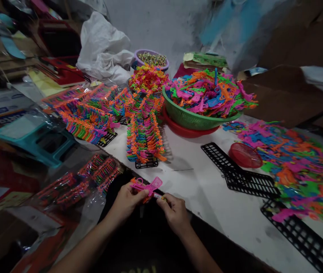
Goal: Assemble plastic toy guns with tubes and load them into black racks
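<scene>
- Far left of the frame: a teal stool point(36, 138) under clear plastic.
- Lower centre: the left hand point(127, 201) pinches a pink toy racket point(147, 185) at the white table point(195, 185) edge.
- Just right of it: the right hand point(174, 212) grips a small candy stick point(158, 196) touching the racket.
- Upper centre: a green basket point(195, 119) heaped with coloured toys.
- Right: black plastic racks point(241, 174) beside a red strainer point(245, 155).
</scene>
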The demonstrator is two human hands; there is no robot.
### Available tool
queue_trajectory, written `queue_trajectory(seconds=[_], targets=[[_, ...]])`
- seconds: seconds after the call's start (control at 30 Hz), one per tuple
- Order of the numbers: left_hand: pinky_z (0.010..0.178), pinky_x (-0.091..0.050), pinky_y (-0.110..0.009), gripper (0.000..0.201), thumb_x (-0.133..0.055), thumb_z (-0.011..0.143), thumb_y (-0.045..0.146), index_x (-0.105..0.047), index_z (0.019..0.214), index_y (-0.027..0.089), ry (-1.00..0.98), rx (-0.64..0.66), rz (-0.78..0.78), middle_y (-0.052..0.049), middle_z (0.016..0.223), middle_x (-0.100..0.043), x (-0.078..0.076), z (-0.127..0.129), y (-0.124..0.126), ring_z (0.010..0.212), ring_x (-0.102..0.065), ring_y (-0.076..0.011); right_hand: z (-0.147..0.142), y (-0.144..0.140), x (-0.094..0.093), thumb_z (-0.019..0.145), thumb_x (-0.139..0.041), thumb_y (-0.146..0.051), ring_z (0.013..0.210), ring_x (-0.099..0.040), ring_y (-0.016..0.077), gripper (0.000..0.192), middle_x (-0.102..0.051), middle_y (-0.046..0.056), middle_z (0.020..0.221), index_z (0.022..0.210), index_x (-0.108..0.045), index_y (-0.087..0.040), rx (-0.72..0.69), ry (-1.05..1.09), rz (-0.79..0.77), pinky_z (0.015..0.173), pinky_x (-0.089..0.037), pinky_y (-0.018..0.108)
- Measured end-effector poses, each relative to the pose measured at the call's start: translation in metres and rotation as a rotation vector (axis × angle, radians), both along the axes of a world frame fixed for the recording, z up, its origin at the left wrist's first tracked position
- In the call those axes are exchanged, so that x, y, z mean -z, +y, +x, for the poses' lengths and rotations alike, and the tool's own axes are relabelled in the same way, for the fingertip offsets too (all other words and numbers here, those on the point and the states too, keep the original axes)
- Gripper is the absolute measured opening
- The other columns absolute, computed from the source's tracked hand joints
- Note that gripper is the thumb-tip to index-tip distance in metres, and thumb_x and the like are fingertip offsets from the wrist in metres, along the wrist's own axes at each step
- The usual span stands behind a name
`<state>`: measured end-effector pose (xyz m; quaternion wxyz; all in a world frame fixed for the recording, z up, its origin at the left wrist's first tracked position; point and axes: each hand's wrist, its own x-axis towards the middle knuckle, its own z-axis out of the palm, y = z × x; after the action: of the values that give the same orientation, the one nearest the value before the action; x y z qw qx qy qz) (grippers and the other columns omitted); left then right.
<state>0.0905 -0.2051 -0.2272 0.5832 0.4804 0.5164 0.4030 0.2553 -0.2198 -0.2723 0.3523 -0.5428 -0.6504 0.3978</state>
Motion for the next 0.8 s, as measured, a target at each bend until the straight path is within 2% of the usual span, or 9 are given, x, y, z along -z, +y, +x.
queue_trajectory(seconds=[0.07, 0.13, 0.2, 0.3, 0.37, 0.43, 0.5, 0.57, 0.8], targets=[[0.054, -0.039, -0.021, 0.027, -0.064, 0.066, 0.039, -0.06, 0.067, 0.012, 0.033, -0.018, 0.004, 0.0, 0.059, -0.059, 0.004, -0.002, 0.001, 0.054, -0.05, -0.0105, 0.003, 0.005, -0.005, 0.082, -0.046, -0.036, 0.05, -0.042, 0.0098, 0.03, -0.047, -0.002, 0.051, 0.064, -0.058, -0.015, -0.072, -0.072, -0.002, 0.049, -0.03, 0.02], [0.055, -0.041, -0.023, 0.028, -0.063, 0.066, 0.041, -0.06, 0.071, 0.013, 0.128, -0.065, 0.05, -0.001, 0.064, -0.06, 0.007, -0.003, 0.002, 0.057, -0.052, -0.0122, 0.007, 0.01, -0.009, 0.081, -0.051, -0.033, 0.066, -0.051, 0.014, 0.02, -0.06, 0.002, 0.068, 0.083, -0.064, -0.017, -0.116, -0.146, 0.099, 0.062, -0.038, 0.023], [0.056, -0.042, -0.024, 0.028, -0.061, 0.068, 0.041, -0.06, 0.076, 0.014, 0.275, -0.128, 0.13, -0.001, 0.067, -0.062, 0.01, -0.001, 0.001, 0.06, -0.054, -0.0135, 0.008, 0.014, -0.01, 0.077, -0.058, -0.027, 0.081, -0.053, 0.0176, 0.024, -0.063, 0.005, 0.085, 0.098, -0.063, -0.019, -0.133, -0.201, 0.227, 0.074, -0.04, 0.028], [0.066, -0.046, -0.025, 0.032, -0.061, 0.07, 0.04, -0.06, 0.093, 0.017, 0.352, -0.097, 0.223, -0.002, 0.078, -0.066, 0.011, 0.004, -0.001, 0.071, -0.059, -0.0158, 0.007, 0.023, -0.003, 0.075, -0.058, -0.02, 0.079, -0.055, 0.0177, 0.017, -0.065, 0.006, 0.083, 0.091, -0.066, -0.019, -0.162, -0.211, 0.275, 0.074, -0.042, 0.029], [0.079, -0.045, -0.027, 0.045, -0.063, 0.068, 0.038, -0.054, 0.109, 0.02, 0.293, -0.038, 0.249, -0.004, 0.095, -0.066, 0.01, 0.005, -0.003, 0.087, -0.06, -0.0176, 0.004, 0.033, 0.006, 0.076, -0.057, -0.022, 0.075, -0.058, 0.0169, 0.012, -0.066, 0.005, 0.08, 0.083, -0.066, -0.019, -0.085, -0.113, 0.212, 0.072, -0.044, 0.029], [0.088, -0.042, -0.029, 0.05, -0.065, 0.067, 0.036, -0.053, 0.114, 0.021, 0.284, -0.05, 0.271, -0.005, 0.106, -0.063, 0.011, 0.003, -0.003, 0.098, -0.057, -0.0188, 0.0, 0.047, 0.016, 0.075, -0.058, -0.03, 0.073, -0.06, 0.0167, 0.015, -0.067, 0.004, 0.079, 0.082, -0.066, -0.018, 0.112, 0.051, 0.129, 0.071, -0.045, 0.028], [0.089, -0.041, -0.03, 0.041, -0.063, 0.068, 0.037, -0.059, 0.106, 0.022, 0.321, -0.105, 0.279, -0.004, 0.105, -0.064, 0.014, -0.002, -0.002, 0.098, -0.057, -0.02, -0.005, 0.064, 0.026, 0.072, -0.06, -0.039, 0.073, -0.061, 0.0171, 0.026, -0.067, 0.005, 0.08, 0.083, -0.065, -0.016, 0.314, 0.204, 0.096, 0.073, -0.046, 0.028], [0.086, -0.043, -0.03, 0.031, -0.062, 0.069, 0.037, -0.064, 0.096, 0.023, 0.344, -0.133, 0.266, -0.004, 0.098, -0.067, 0.021, -0.008, -0.002, 0.094, -0.059, -0.0207, -0.013, 0.08, 0.033, 0.069, -0.061, -0.045, 0.073, -0.061, 0.0178, 0.033, -0.067, 0.006, 0.079, 0.081, -0.064, -0.014, 0.43, 0.277, 0.123, 0.073, -0.046, 0.028], [0.08, -0.045, -0.028, 0.019, -0.06, 0.072, 0.034, -0.068, 0.088, 0.027, 0.482, -0.209, 0.337, -0.003, 0.09, -0.068, 0.052, -0.044, -0.02, 0.086, -0.06, -0.0203, -0.036, 0.102, 0.04, 0.067, -0.057, -0.057, 0.071, -0.06, 0.0205, 0.047, -0.067, 0.009, 0.077, 0.079, -0.066, -0.012, 0.475, 0.13, 0.183, 0.07, -0.044, 0.03]])
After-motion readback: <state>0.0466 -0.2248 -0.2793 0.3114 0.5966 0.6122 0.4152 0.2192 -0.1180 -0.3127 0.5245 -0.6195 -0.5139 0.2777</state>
